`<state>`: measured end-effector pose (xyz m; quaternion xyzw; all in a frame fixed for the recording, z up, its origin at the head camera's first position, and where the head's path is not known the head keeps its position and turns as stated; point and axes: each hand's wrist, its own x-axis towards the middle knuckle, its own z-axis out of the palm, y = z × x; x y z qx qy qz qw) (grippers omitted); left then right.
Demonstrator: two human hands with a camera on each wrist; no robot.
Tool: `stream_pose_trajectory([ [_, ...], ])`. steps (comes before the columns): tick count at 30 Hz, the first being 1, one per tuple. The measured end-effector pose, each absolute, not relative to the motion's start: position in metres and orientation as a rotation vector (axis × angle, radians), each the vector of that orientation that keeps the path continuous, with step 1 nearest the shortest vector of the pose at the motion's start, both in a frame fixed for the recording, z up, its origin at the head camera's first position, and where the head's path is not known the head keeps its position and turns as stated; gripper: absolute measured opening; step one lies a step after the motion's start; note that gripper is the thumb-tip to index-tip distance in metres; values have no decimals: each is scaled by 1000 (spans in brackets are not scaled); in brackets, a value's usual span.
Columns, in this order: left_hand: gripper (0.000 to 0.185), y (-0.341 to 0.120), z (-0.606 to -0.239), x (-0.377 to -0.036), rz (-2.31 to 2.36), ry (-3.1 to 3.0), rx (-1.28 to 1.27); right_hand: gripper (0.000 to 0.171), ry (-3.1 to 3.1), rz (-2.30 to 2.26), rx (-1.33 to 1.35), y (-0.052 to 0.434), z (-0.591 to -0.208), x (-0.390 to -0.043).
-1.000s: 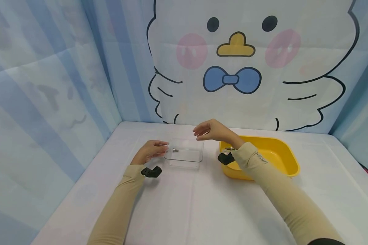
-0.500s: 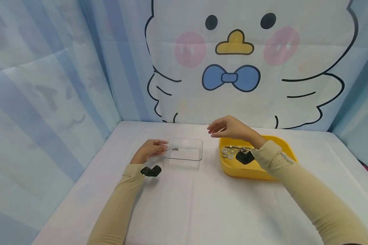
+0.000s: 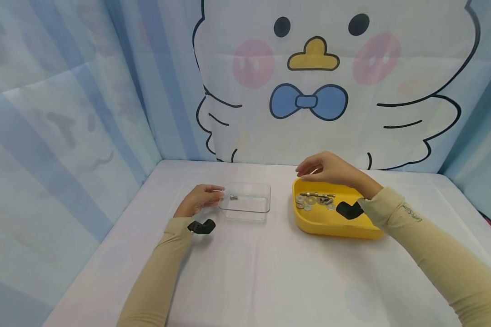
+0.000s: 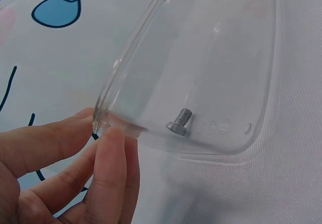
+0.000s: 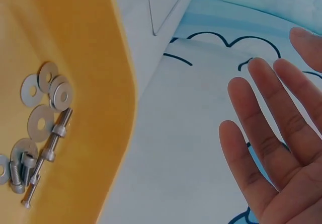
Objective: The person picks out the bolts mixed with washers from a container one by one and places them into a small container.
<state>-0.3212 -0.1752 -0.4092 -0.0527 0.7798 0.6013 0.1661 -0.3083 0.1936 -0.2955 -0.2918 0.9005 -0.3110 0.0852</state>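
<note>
My left hand (image 3: pixel 199 200) pinches the left edge of a clear plastic box (image 3: pixel 244 210) between thumb and fingers, as the left wrist view shows up close. One silver bolt (image 4: pixel 180 122) lies inside the box, near the end I hold. Over the back left rim of a yellow plastic tray (image 3: pixel 339 230) hovers my right hand (image 3: pixel 331 170), its fingers loosely spread and holding nothing. The tray contains several flat washers (image 5: pixel 41 123) and several metal bolts (image 5: pixel 50 148), gathered towards its left end.
A white cloth covers the table (image 3: pixel 245 272). Behind it hangs a curtain (image 3: pixel 311 136) printed with a cartoon figure, and a blue striped curtain (image 3: pixel 65 136) closes off the left side. The box and the tray stand apart, with a strip of cloth between them.
My right hand has moved right, from near the clear box to over the yellow tray, uncovering the washers and bolts. The left hand stays on the box.
</note>
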Motion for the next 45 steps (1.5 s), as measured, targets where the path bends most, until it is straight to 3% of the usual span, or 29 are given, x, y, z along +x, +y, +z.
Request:
stream_pose_trajectory([
  [21, 42, -176, -407, -318, 1723, 2206, -138, 25, 2774, -853, -763, 246, -317, -322],
  [45, 43, -176, -404, -316, 1720, 2216, -120, 24, 2723, -864, -696, 268, -348, -339],
])
